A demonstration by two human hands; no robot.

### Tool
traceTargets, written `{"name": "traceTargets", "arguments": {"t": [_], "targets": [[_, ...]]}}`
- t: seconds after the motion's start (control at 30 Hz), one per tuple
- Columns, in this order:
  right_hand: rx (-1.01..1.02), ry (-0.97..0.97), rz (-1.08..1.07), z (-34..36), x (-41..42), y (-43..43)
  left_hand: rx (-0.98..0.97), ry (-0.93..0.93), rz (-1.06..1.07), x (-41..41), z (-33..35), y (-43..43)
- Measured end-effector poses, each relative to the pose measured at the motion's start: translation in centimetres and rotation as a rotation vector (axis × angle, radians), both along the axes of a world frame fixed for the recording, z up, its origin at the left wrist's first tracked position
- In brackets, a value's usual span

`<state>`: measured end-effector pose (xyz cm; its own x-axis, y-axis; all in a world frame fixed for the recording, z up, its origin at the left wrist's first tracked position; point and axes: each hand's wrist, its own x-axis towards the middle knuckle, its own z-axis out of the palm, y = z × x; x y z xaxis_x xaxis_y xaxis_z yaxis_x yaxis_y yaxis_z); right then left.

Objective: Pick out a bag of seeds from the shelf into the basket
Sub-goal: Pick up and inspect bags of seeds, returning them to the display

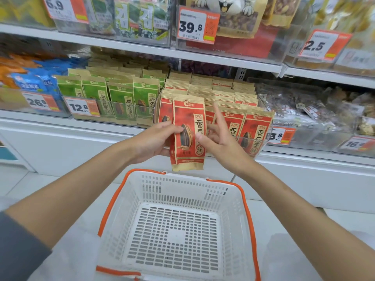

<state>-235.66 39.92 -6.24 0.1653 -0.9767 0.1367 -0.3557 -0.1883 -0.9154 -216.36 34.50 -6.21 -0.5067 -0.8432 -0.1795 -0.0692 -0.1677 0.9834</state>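
One seed bag (188,130) upright before the shelf (60,123), above the basket's (182,192) far rim. Left hand (154,140) pinches its left edge; right hand (221,138) spread, thumb at its right edge.

The white basket (129,199) lies open-mouthed straight below, its 2 orange handles (249,220) folded down along the rim. A clear bin wall (263,138) fronts the shelved red seed bags (254,130); the upper shelf (223,59) overhangs them.
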Motion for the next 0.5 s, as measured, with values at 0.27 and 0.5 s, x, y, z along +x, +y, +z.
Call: {"name": "traceTargets", "arguments": {"t": [0.27,0.5], "targets": [[-0.301,0.205,-0.056,3.6,2.7,-3.7,-0.356,-0.002,0.204,1.7,2.4,-3.0],[-0.549,0.370,-0.222,4.9,4.8,-8.3,-0.557,-0.312,0.335,2.8,2.1,-6.2]]}}
